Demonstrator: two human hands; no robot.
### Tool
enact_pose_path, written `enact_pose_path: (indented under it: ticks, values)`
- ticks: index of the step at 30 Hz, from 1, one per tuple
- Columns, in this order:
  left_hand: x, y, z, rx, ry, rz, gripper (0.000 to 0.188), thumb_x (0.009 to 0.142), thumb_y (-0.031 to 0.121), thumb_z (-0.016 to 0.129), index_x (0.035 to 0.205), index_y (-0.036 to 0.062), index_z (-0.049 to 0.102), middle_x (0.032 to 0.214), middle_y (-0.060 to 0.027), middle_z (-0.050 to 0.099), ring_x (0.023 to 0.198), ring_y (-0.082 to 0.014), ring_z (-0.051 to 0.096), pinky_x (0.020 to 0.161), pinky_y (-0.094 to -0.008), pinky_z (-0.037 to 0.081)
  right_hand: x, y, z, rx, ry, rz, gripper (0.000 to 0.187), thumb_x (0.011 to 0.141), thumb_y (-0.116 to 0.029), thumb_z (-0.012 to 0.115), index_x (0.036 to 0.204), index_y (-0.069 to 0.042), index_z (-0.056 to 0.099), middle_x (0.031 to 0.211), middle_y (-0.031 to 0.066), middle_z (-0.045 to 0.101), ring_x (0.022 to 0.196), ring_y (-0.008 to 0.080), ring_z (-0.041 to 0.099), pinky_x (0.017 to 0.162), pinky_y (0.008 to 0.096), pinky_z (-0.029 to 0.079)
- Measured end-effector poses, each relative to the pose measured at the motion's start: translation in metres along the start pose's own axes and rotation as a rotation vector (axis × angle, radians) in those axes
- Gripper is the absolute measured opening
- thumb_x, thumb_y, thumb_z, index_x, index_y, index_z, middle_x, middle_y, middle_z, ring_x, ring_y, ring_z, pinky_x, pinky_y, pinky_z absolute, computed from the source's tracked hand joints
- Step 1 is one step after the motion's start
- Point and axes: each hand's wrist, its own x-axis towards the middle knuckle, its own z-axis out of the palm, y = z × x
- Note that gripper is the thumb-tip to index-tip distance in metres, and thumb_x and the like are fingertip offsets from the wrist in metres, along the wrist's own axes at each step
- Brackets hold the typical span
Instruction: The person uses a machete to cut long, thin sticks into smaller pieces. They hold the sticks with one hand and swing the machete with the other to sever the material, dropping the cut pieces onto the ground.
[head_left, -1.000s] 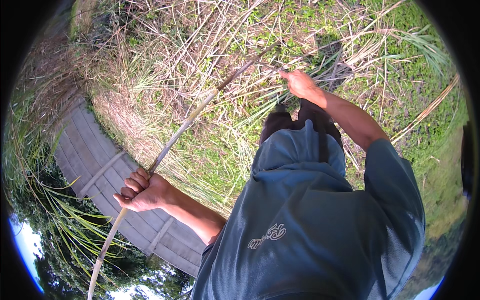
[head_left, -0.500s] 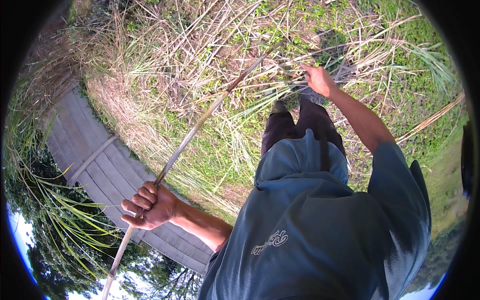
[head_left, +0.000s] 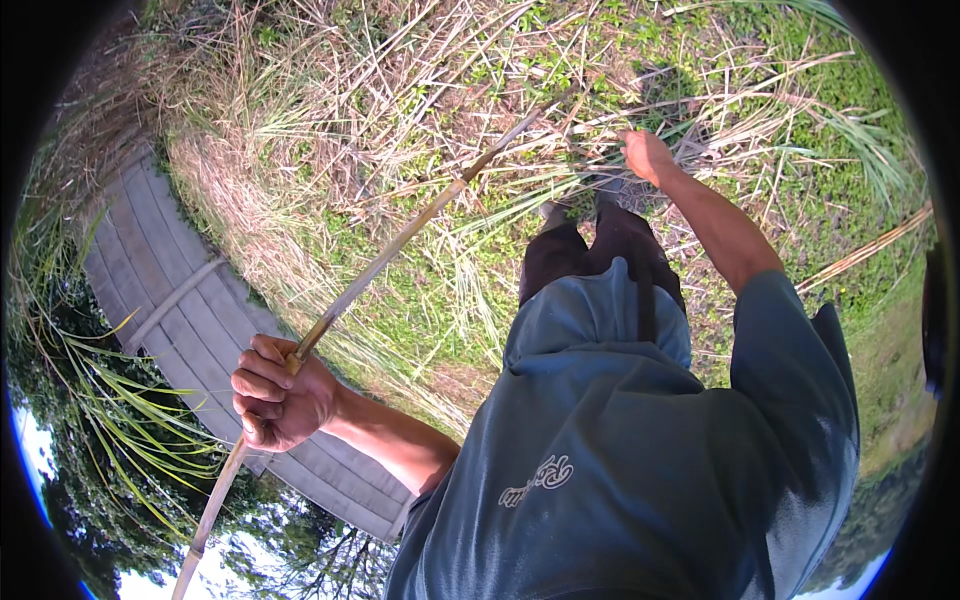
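A long dry cane (head_left: 390,252) crosses the view on a slant, its dark, thin end up near the cut stalks and its pale, jointed end running off the lower left. My left hand (head_left: 280,392) is wrapped round the cane toward the pale end, thumb and fingers closed. Out in front of my legs, my right hand (head_left: 648,157) is stretched over a litter of dry stalks (head_left: 730,125). Its fingers are drawn together; whether a thin stalk is between them is too small to make out.
A curved grey plank structure (head_left: 200,345) runs along the left, with leafy green grass (head_left: 130,400) beside it. Straw-coloured canes (head_left: 865,248) lie together on the right. Cut grass and stalks cover the ground around my shoes (head_left: 557,212).
My left hand has moved slightly left with the cane, turning so its fingers close tighter. My right hand has shifted a little right, and its outstretched finger has drawn in.
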Motion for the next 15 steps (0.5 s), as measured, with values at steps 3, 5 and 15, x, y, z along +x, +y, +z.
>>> enact_pose_path:
  ticks: [3,5,15]
  values:
    - [0.0,-0.003,0.003,0.051,0.119,0.053,0.042,0.088,0.031,0.054,0.057,0.0163,0.029,0.055,-0.0005,0.029,0.047,-0.0125,0.023,0.056,-0.0307,0.022,-0.033,-0.029,-0.048,0.056,-0.126,-0.095,0.039,0.091,-0.017,0.055,0.13,-0.012,0.057,0.096,0.0159,0.067,0.086,0.0375,0.063,0.076,0.0463,0.052]
    - [-0.005,-0.002,0.016,0.163,0.242,0.112,0.043,0.089,0.04,0.052,0.06,0.0152,0.032,0.051,-0.001,0.029,0.043,-0.0125,0.022,0.052,-0.0308,0.022,-0.067,-0.047,-0.06,0.252,0.067,-0.417,0.045,0.091,-0.018,0.057,0.136,-0.021,0.054,0.096,0.0178,0.067,0.081,0.0408,0.063,0.074,0.0463,0.053]
    - [-0.02,0.022,-0.02,0.099,-0.025,-0.085,0.051,0.093,0.037,0.051,0.053,0.0179,0.025,0.04,0.0043,0.023,0.037,-0.0077,0.025,0.047,-0.0275,0.024,-0.027,-0.057,-0.058,0.13,-0.105,-0.293,0.041,0.094,-0.018,0.054,0.134,-0.024,0.055,0.082,0.0163,0.064,0.074,0.0352,0.061,0.068,0.0476,0.052]
